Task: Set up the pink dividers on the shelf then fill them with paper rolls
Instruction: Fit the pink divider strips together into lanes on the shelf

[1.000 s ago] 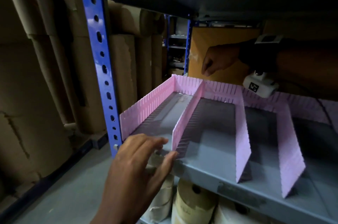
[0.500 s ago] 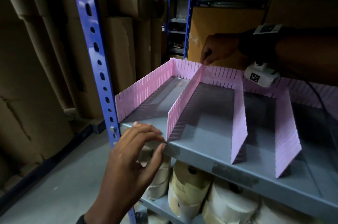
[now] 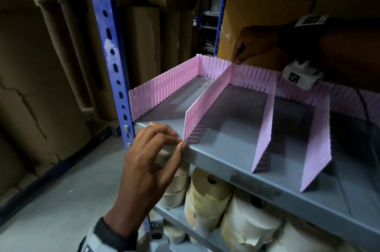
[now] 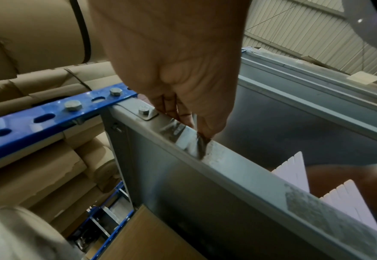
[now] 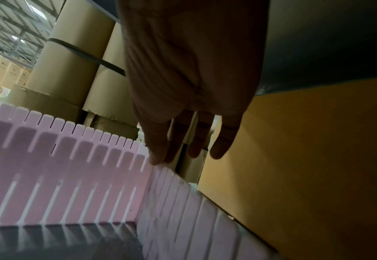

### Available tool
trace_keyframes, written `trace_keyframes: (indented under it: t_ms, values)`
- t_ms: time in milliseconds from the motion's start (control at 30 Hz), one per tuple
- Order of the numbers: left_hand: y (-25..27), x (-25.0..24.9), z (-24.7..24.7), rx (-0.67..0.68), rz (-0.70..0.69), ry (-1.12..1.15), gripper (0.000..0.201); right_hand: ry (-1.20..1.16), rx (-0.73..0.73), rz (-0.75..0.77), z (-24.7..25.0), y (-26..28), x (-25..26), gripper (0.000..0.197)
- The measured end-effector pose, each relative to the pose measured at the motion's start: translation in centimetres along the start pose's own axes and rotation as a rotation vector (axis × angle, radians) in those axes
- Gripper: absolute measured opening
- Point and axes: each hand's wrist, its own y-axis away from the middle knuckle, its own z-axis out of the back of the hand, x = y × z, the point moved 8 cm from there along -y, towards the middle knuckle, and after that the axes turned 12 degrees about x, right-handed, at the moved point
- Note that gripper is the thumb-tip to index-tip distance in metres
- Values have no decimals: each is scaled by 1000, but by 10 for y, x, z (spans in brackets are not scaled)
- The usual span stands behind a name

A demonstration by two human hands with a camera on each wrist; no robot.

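Hands work one pink divider (image 3: 207, 103) from both ends on the grey shelf (image 3: 230, 161): the left hand (image 3: 148, 161) pinches its front end between thumb and fingers at the shelf lip, while the right hand (image 3: 255, 45) presses a fingertip on its far end, probably to seat it into the slotted back strip (image 3: 253, 75). Two more dividers stand to the right. Paper rolls (image 3: 207, 196) wait on the shelf below (none loaded yet). No readable writing shows, only square markers on the wrist cameras.
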Motion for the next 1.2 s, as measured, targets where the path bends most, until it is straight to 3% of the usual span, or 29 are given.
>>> trace_keyframes:
  t_ms: [300, 433, 633, 833, 1033, 1200]
  values:
    - [1, -1, -3, -62, 8, 13, 19, -35, -37, 0, -7, 8, 3, 26]
    - [2, -1, -3, -68, 21, 3, 21, -55, 16, -9, -5, 17, 4, 27]
    - [2, -12, -1, -43, 103, 15, 25, -146, 14, -90, 10, 55, -9, 30]
    - [22, -49, 9, -273, 85, -131, 29, -173, 54, -195, 0, 105, -32, 27]
    - [10, -95, -37, -111, -110, 23, 20, -89, 106, -263, -24, 127, -34, 31]
    - [3, -88, -60, -48, -76, 97, 22, -121, 82, -274, -36, 131, -29, 29]
